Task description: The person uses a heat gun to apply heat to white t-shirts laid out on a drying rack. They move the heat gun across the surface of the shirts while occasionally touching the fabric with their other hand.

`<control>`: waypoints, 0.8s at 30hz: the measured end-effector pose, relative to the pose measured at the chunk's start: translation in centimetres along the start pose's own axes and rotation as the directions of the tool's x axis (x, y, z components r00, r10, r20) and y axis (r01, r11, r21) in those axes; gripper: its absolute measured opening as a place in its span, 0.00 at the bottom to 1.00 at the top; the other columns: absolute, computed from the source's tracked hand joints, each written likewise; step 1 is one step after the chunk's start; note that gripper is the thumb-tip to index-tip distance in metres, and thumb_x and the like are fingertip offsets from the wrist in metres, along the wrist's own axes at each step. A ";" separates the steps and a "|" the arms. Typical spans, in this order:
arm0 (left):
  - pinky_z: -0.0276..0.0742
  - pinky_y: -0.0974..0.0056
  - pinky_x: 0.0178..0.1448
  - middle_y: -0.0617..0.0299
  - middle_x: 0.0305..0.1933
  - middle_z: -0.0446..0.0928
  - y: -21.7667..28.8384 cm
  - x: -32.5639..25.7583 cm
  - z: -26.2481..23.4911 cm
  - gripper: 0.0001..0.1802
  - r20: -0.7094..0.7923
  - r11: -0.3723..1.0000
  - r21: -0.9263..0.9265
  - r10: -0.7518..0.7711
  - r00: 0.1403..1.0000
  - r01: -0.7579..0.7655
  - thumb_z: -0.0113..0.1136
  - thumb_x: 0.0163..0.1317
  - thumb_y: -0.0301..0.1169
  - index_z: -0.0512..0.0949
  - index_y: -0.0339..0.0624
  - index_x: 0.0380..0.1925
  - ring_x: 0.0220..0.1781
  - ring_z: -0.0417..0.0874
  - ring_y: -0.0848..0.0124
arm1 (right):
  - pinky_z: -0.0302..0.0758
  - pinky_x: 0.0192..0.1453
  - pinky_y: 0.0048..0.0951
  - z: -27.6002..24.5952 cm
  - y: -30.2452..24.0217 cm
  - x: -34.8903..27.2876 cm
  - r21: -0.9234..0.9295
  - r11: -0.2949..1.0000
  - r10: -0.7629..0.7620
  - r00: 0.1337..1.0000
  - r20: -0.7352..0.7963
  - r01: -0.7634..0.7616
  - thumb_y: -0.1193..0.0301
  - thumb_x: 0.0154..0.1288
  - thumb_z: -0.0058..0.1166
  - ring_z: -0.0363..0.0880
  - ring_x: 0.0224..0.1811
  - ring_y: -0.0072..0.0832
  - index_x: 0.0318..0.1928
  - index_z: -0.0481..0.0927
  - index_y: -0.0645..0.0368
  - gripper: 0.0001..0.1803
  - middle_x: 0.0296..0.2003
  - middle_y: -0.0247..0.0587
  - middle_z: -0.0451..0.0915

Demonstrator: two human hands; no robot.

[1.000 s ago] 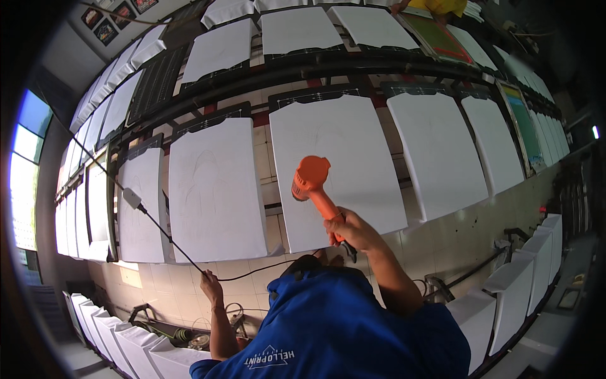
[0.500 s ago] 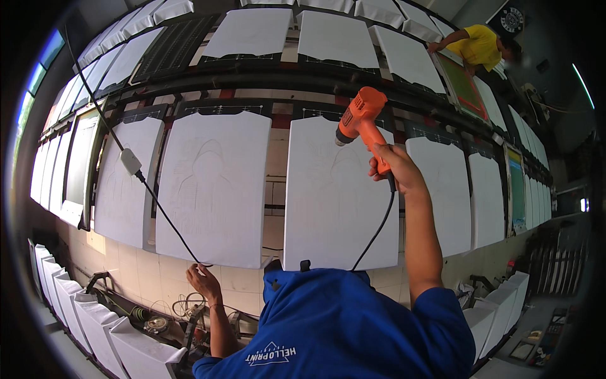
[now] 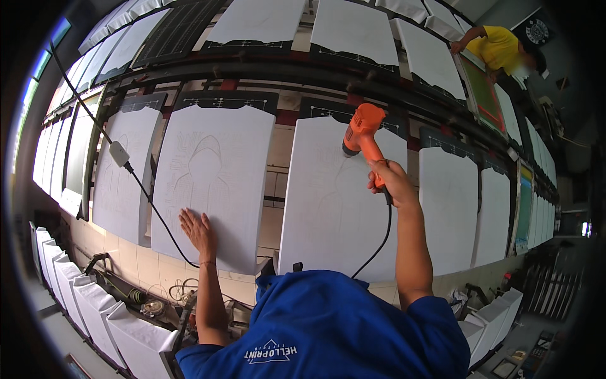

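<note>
Heat gun (image 3: 364, 134) (likely light, stiff): your right hand (image 3: 396, 183) wraps its handle (image 3: 372, 153), best hold; left hand (image 3: 199, 234) spread, cloth (image 3: 237, 183) beneath.

A long black rail (image 3: 271, 61) crosses the room, with dark red crosspieces (image 3: 288, 118) on its near side. Farther to that side, beige tiled floor (image 3: 129, 262) shows. Left of the rail, a window (image 3: 29, 104) glows as a narrow bright strip. Beyond the rail, toward its right, are a grey wall (image 3: 502, 11) and a round dial (image 3: 536, 30); past its right end, a small bright light (image 3: 586, 228) and, nearer, a dark slatted rack (image 3: 555, 290).
</note>
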State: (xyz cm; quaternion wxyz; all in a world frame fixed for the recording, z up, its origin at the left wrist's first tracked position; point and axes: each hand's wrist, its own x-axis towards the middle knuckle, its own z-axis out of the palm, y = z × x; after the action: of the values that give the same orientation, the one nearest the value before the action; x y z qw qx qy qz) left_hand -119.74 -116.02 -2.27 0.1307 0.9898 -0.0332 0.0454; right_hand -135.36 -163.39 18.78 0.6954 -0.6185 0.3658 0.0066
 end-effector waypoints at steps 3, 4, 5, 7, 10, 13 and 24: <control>0.37 0.51 0.79 0.46 0.77 0.47 1.8 2.1 1.2 0.34 0.015 0.997 0.056 0.057 0.998 -0.057 0.37 0.74 0.46 0.52 0.32 0.71 0.80 0.42 0.53 | 0.75 0.29 0.23 -0.4 -0.5 -0.1 0.047 0.999 0.010 0.999 0.048 -0.012 0.57 0.65 0.56 0.78 0.26 0.23 0.43 0.75 0.62 0.20 0.26 0.34 0.75; 0.37 0.51 0.79 0.46 0.77 0.47 2.6 2.7 1.5 0.34 0.017 0.995 0.068 0.077 0.997 -0.078 0.37 0.74 0.46 0.52 0.32 0.71 0.80 0.42 0.53 | 0.75 0.29 0.23 -0.1 -0.3 0.2 0.028 1.000 -0.003 0.999 0.046 0.001 0.57 0.65 0.56 0.78 0.26 0.23 0.43 0.75 0.63 0.20 0.26 0.33 0.75; 0.37 0.50 0.79 0.45 0.77 0.47 3.4 3.3 1.8 0.34 0.014 0.994 0.059 0.095 0.995 -0.095 0.37 0.74 0.46 0.52 0.32 0.71 0.80 0.43 0.52 | 0.75 0.29 0.24 0.5 -0.2 0.4 0.010 1.000 -0.015 0.999 0.046 0.015 0.57 0.65 0.56 0.78 0.26 0.23 0.43 0.75 0.63 0.20 0.26 0.33 0.75; 0.36 0.50 0.79 0.46 0.77 0.48 5.3 4.0 2.0 0.35 0.014 0.988 0.049 0.144 0.990 -0.144 0.37 0.74 0.46 0.52 0.31 0.71 0.80 0.43 0.52 | 0.75 0.29 0.24 0.5 -0.3 0.7 -0.020 1.000 -0.015 0.999 0.048 0.015 0.58 0.65 0.56 0.77 0.26 0.22 0.42 0.75 0.62 0.18 0.26 0.33 0.75; 0.35 0.50 0.79 0.45 0.77 0.48 7.5 4.0 2.5 0.35 0.032 0.976 0.025 0.218 0.976 -0.218 0.37 0.74 0.45 0.52 0.30 0.71 0.80 0.42 0.51 | 0.72 0.27 0.23 0.9 -0.6 1.3 0.015 1.000 -0.011 0.998 0.068 0.010 0.60 0.66 0.55 0.76 0.24 0.21 0.46 0.74 0.64 0.19 0.26 0.33 0.75; 0.35 0.49 0.79 0.43 0.77 0.47 9.3 3.1 2.5 0.34 0.072 0.944 -0.001 0.328 0.942 -0.329 0.36 0.74 0.43 0.51 0.29 0.71 0.79 0.42 0.51 | 0.72 0.27 0.22 1.3 -0.4 1.9 -0.026 0.999 -0.031 0.993 0.115 0.034 0.59 0.66 0.55 0.76 0.25 0.20 0.45 0.74 0.64 0.19 0.26 0.33 0.75; 0.35 0.51 0.79 0.48 0.78 0.46 -2.7 3.9 2.4 0.33 -0.030 0.988 0.112 0.110 0.993 -0.106 0.37 0.75 0.43 0.51 0.33 0.72 0.80 0.41 0.54 | 0.74 0.28 0.24 1.2 -0.6 -2.5 -0.130 0.991 0.054 0.989 0.141 -0.036 0.59 0.65 0.56 0.78 0.25 0.23 0.39 0.74 0.63 0.18 0.26 0.34 0.75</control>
State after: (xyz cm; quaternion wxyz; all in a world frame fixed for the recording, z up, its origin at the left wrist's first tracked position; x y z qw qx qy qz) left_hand -115.45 -114.31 -4.88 0.0740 0.9913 -0.0821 0.0722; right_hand -136.31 -161.43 20.54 0.6787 -0.6512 0.3274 0.0903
